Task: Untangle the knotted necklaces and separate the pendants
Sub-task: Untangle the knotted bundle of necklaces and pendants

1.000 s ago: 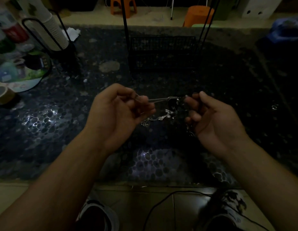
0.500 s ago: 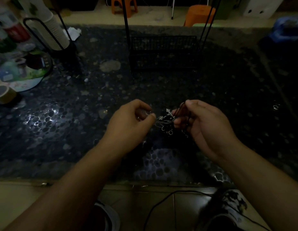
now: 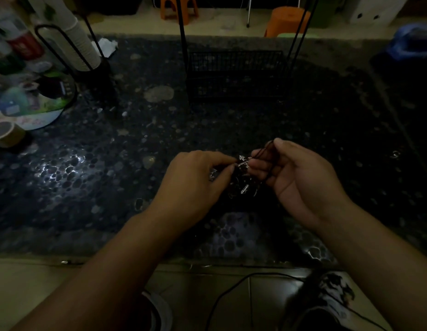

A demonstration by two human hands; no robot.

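Head view, dim light: the left hand (image 3: 195,181) sits at centre frame with thumb and fingertips pinched together on the near side of a small tangled bunch of thin dark cords and silvery metal pendants (image 3: 243,174). Just right of it, the right hand (image 3: 300,173) has its fingers curled round a loop of dark cord (image 3: 266,151) that runs up over the knuckles, so both hands hold the same bunch from opposite sides. The tangle hangs between the fingertips, just above the dark pebble-patterned glossy tabletop (image 3: 88,182); whether its lowest strands touch the surface cannot be told in this light.

As a judgement, the necklaces look very light and limp: the cords will go wherever they are pulled and tighten readily, while the small bright pendants are stiff, likely to snag in loops, and may be slippery. The best hold is probably a fingertip pinch on a single cord close to the knot, with the other hand steadying a pendant, easing loops open rather than tugging the ends apart.

Farther out, a black wire basket (image 3: 234,77) stands at upper centre of the frame. At upper left is a black wire holder with stacked white paper cups (image 3: 81,44), and a brown tape roll (image 3: 6,133) lies at the left edge. Orange plastic stools (image 3: 286,20) show along the top.
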